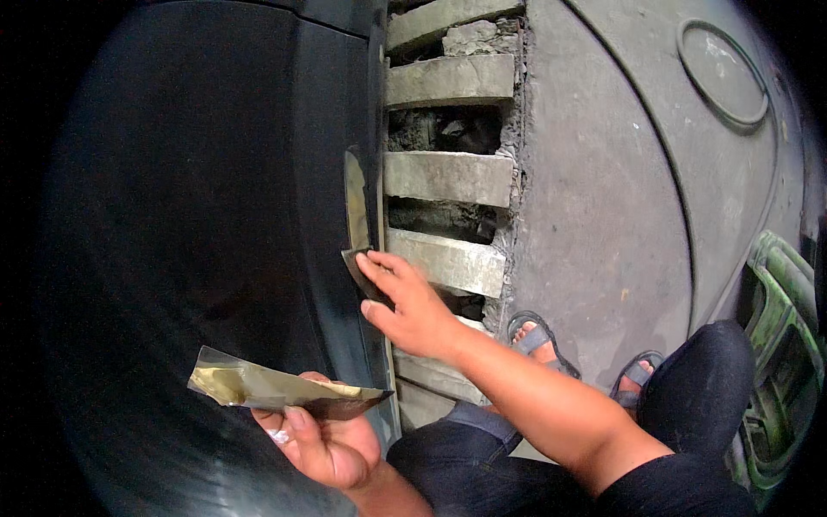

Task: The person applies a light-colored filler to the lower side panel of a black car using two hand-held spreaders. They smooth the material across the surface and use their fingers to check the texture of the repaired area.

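Observation:
A large black panel, which looks like car bodywork, fills the left side. Along its right edge runs a strip of yellowish putty. My right hand reaches across to that edge with its fingers pressed on a thin, dark putty spreader, just below the strip. The spreader touches the panel. In front of the panel, at the lower middle, my left hand grips a flat, thin mixing plate between thumb and fingers. A yellow smear of putty lies on the plate's left end.
Concrete slats with dark gaps between them run beside the panel. Right of them is a grey concrete floor, crossed by a dark cable. A hose-like ring lies at the far right. A green plastic chair stands at the right edge.

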### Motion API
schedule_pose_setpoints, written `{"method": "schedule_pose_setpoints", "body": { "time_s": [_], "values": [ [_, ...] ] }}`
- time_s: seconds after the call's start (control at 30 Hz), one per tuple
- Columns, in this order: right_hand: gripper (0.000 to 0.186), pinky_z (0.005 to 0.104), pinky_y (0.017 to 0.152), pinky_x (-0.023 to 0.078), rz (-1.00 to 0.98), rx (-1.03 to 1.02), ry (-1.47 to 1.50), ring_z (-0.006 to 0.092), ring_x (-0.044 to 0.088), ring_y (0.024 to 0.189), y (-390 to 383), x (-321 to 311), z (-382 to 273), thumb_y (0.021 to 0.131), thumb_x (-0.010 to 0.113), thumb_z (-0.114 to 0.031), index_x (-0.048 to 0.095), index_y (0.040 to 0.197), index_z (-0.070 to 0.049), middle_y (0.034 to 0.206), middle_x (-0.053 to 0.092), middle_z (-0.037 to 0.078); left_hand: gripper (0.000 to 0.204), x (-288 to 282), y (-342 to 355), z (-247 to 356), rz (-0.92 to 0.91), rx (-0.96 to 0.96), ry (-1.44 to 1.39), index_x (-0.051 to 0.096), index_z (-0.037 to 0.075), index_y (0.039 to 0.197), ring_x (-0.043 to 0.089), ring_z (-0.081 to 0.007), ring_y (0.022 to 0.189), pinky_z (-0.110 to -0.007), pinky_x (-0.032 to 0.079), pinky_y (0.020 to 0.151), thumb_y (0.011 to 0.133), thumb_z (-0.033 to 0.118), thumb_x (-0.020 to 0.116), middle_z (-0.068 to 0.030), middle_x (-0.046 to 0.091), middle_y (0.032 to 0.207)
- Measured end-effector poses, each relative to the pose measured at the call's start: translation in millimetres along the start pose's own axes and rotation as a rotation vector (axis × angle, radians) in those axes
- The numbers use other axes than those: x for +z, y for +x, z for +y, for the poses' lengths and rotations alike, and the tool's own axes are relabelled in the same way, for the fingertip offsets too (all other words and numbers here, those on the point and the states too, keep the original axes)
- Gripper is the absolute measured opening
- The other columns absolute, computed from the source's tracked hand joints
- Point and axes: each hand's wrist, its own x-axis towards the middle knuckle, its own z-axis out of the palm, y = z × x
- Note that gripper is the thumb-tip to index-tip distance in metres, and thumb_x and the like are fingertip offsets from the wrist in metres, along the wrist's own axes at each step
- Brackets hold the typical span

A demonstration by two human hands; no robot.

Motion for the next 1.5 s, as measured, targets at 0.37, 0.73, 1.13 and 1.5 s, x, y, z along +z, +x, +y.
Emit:
{"method": "schedule_pose_setpoints", "body": {
  "time_s": [0.37, 0.73, 1.13, 1.5],
  "values": [
    [0.056, 0.0421, 0.105, 0.032, 0.117, -0.185, -0.192, 0.0346, 0.045, 0.122, 72, -63, -5, 0.079, 0.057, -0.022, 0.046, 0.131, -0.003, 0.130, 0.048, 0.021, 0.045, 6, -2, -3, 0.090, 0.064, 0.007, 0.040, 0.004, 0.131, 0.054, -0.0247, 0.095, -0.036, 0.044, 0.087, 0.088, 0.008, 0.050, -0.0138, 0.051, 0.123],
    [0.060, 0.0416, 0.102, 0.033, 0.043, -0.029, -0.064, 0.0364, 0.043, 0.120, -12, 5, -8, 0.078, 0.062, -0.019, 0.044, 0.134, -0.007, 0.131, 0.044, 0.020, 0.047, 2, -3, 0, 0.086, 0.038, 0.007, 0.038, 0.003, 0.132, 0.053, -0.0245, 0.095, -0.037, 0.044, 0.087, 0.087, 0.009, 0.051, -0.0144, 0.051, 0.121],
    [0.052, 0.0402, 0.101, 0.035, 0.133, -0.120, -0.043, 0.0346, 0.047, 0.118, 50, -49, -1, 0.078, 0.056, -0.024, 0.052, 0.124, -0.001, 0.125, 0.051, 0.020, 0.033, -2, -6, 0, -0.051, 0.056, -0.064, 0.044, 0.006, 0.128, 0.054, -0.0261, 0.100, -0.036, 0.048, 0.084, 0.095, 0.008, 0.045, -0.0175, 0.054, 0.115],
    [0.059, 0.0422, 0.102, 0.033, -0.082, 0.051, -0.042, 0.0365, 0.042, 0.119, -36, 5, -4, 0.078, 0.062, -0.019, 0.045, 0.133, -0.008, 0.132, 0.044, 0.019, 0.041, 4, -5, 1, 0.101, 0.059, 0.026, 0.040, 0.002, 0.129, 0.054, -0.0253, 0.094, -0.038, 0.045, 0.086, 0.089, 0.008, 0.050, -0.0150, 0.053, 0.118]
  ]
}}
